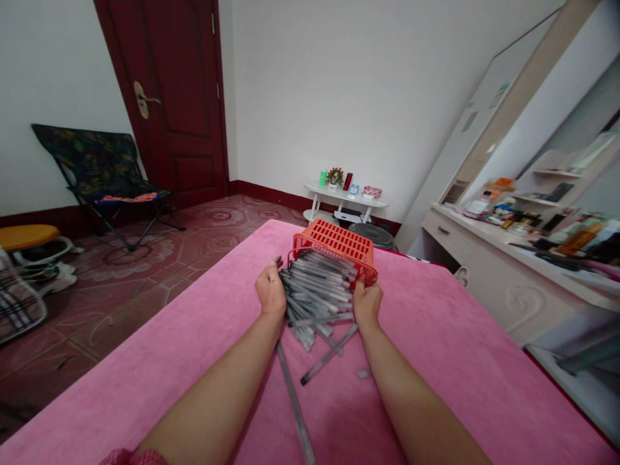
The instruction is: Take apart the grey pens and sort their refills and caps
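Left of our pink cloth (pixel 208 323) stands a folding chair (pixel 92 161); blurred pens (pixel 320 284) crowd the tipped basket (pixel 334 236). Our right hand (pixel 367 301) pinches its rim; our left hand (pixel 271 289) half-hides its fingers, their grip we cannot tell.

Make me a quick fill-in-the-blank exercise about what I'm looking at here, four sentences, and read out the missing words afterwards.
1. The cloth under the pens is coloured ____.
2. The pile of pens lies ____ the left hand and the right hand.
3. Seen from the person, the basket is at the ____ end of the pile.
4. The folding chair stands toward the ____ edge of the picture.

Missing words: pink; between; far; left.
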